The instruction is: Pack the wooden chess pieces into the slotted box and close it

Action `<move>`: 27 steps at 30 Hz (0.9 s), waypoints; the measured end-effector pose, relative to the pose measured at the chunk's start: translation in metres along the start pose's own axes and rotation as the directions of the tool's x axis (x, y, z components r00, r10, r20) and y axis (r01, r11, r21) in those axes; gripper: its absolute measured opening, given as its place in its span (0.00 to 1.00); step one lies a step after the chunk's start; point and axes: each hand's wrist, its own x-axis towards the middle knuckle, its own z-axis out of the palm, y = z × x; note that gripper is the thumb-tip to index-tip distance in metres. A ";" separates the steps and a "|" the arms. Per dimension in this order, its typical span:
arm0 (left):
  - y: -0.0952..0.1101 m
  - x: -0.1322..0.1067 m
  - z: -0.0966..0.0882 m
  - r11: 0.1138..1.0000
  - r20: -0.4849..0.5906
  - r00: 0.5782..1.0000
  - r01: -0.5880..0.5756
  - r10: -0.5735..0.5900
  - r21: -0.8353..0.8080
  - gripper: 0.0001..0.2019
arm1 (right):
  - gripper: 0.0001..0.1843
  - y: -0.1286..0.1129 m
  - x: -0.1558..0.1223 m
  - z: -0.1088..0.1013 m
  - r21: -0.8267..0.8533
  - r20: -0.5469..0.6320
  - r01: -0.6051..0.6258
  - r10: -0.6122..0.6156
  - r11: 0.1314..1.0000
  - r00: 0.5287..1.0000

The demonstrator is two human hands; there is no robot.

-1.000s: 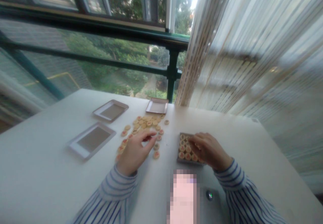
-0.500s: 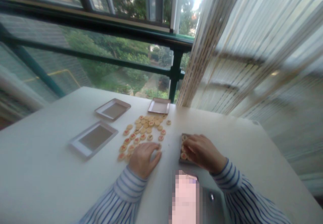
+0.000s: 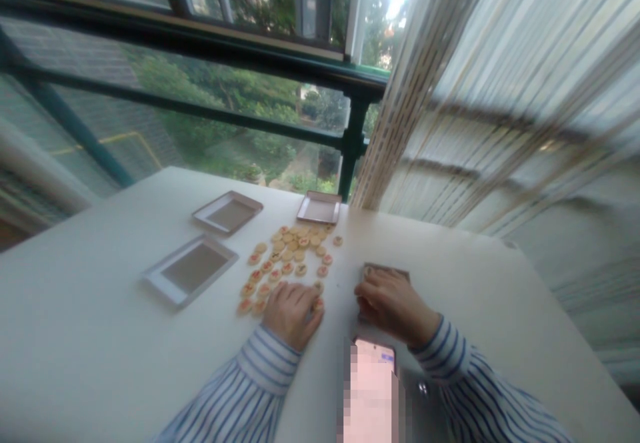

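Observation:
Several round wooden game pieces [image 3: 287,256] lie scattered on the white table [image 3: 100,336]. My left hand [image 3: 293,311] rests palm down at the near edge of the pieces, fingers curled over one or two of them. My right hand [image 3: 393,303] lies over a small brown tray [image 3: 387,271] holding pieces, with fingers bent and covering most of it. What the fingers of either hand pinch is hidden.
Three shallow empty trays stand on the table: one at the left [image 3: 191,270], one further back [image 3: 228,212], one by the window [image 3: 319,207]. A phone [image 3: 374,350] lies near the front edge. A bead curtain [image 3: 450,110] hangs at the right, a railing [image 3: 200,110] behind.
My left hand has drawn back from the middle of the pieces to their near edge. My right hand has slid toward me over the small tray, covering it more.

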 end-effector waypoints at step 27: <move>0.004 0.008 -0.005 0.999 -0.145 0.989 -0.036 0.030 -0.039 0.11 | 0.05 0.001 -0.011 0.001 0.031 -0.027 -0.025 0.026 0.999 0.999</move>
